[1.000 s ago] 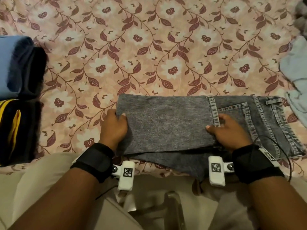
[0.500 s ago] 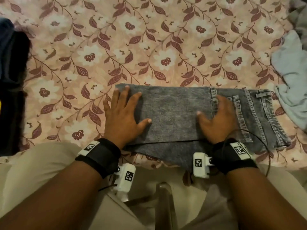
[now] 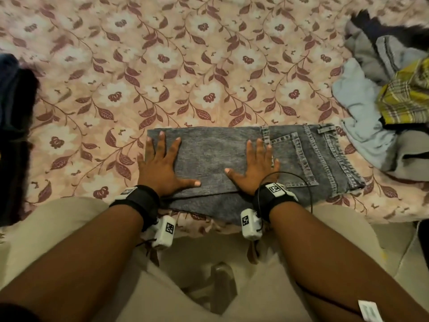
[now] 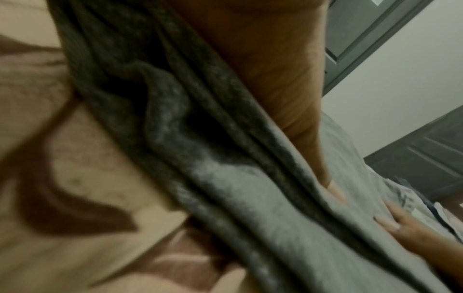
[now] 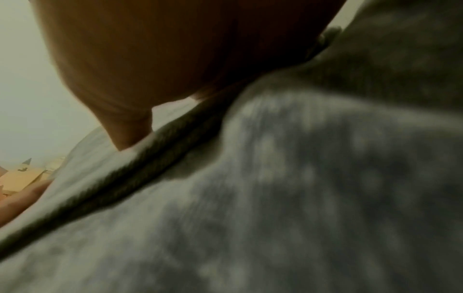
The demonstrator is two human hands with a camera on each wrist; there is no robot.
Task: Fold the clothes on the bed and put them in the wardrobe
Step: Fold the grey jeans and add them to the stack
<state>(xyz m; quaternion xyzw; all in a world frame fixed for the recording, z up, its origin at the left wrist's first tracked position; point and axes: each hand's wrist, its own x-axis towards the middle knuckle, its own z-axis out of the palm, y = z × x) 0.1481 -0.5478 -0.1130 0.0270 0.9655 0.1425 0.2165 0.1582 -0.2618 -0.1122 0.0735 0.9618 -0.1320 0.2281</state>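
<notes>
Grey washed jeans (image 3: 209, 156) lie folded on the floral bed sheet (image 3: 162, 66) near its front edge, waistband and back pocket to the right. My left hand (image 3: 160, 166) lies flat with spread fingers on the left end of the fold. My right hand (image 3: 253, 168) lies flat the same way near the middle, just left of the pocket. In the left wrist view the grey denim (image 4: 225, 178) fills the frame under my palm, and the right hand's fingers (image 4: 395, 224) show further along. The right wrist view shows blurred denim (image 5: 300, 178) close up.
A heap of unfolded clothes (image 3: 390, 98), light blue, grey and yellow plaid, lies at the right of the bed. Dark folded garments (image 3: 14, 135) sit at the left edge. My knees in beige trousers (image 3: 209, 287) are against the bed's front edge.
Both hands went from gripping the jeans' near edge with curled fingers to lying flat and spread on top. They have since slid further up across the fold.
</notes>
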